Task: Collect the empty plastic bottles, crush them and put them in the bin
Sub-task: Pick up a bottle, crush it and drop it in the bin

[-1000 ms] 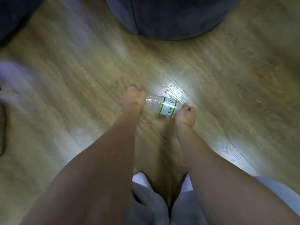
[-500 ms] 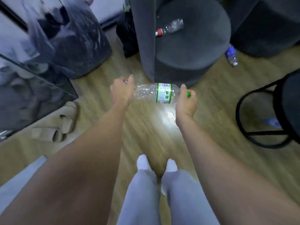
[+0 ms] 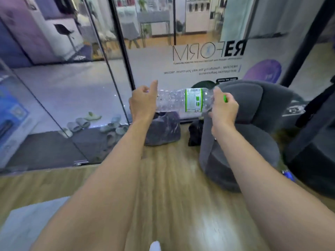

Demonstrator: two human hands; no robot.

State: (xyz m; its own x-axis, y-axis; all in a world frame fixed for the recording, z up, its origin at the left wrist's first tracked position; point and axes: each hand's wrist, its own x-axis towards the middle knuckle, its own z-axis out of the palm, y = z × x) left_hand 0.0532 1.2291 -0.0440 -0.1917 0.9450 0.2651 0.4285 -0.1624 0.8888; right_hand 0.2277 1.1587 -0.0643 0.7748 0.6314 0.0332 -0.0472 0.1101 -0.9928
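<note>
A clear plastic bottle (image 3: 181, 101) with a green and white label lies level in the air in front of me, held at both ends. My left hand (image 3: 142, 104) grips its base end. My right hand (image 3: 222, 107) wraps the neck end, where a bit of the green cap shows between the fingers. Below the bottle, on the floor by the glass wall, stands a dark bin bag (image 3: 163, 131), partly hidden behind my left forearm. A blue-capped bottle (image 3: 288, 174) lies on the floor at the foot of the grey armchair.
A grey armchair (image 3: 250, 134) stands at the right, with a dark object (image 3: 195, 133) on the floor beside it. Glass walls (image 3: 76, 91) run across the left and back, with several slippers (image 3: 101, 124) behind them. Wooden floor (image 3: 177, 196) stretches ahead of me.
I have lifted the bottle from the floor to chest height with both hands still on its ends. My view has swung up from the floor to the glass wall.
</note>
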